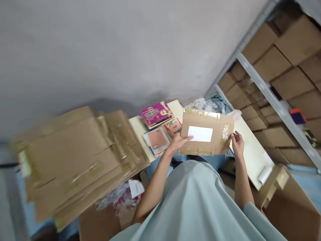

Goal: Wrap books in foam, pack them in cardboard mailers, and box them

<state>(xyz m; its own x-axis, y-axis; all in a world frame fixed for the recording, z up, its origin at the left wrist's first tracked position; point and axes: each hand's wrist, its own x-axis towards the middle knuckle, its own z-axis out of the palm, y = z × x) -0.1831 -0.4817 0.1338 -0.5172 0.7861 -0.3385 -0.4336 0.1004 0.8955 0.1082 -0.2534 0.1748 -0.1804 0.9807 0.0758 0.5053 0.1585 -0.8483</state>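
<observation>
Cardboard parcel (217, 131), edged with shiny tape, is held up before me, its white label (202, 134) facing upward, perhaps for easy reading. My left hand (178, 142) clamps the parcel's left end, thumb on the label and other fingers hidden beneath, probably to stop it tipping. My right hand (238, 144) meets the parcel's opposite end, likely steadying it; I can't tell whether those fingers pinch or merely touch. Left of the parcel, a purple-covered book (155, 115) lies on the worktop (136, 126); farther left, flattened cartons (72, 150) are stacked, presumably saving space.
</observation>
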